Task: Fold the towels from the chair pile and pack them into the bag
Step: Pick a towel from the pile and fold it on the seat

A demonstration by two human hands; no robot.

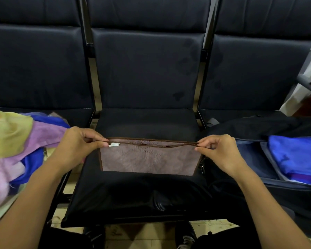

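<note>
Both the left hand (79, 141) and right hand (216, 148) pinch the top corners of a brown towel (149, 159), stretched sideways over the middle seat (145, 121). The open bag (269, 157) lies right, nearer the right hand; the pile (16, 146) lies left.

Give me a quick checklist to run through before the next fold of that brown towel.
1. Left hand pinches its top corner of the brown towel: ok.
2. Right hand pinches the other corner: ok.
3. Top edges lined up: not ok, they part near the right.
4. Middle seat under the towel free: ok.
5. Bag open, blue towels inside: ok.
6. Room left in the bag: cannot tell.
</note>
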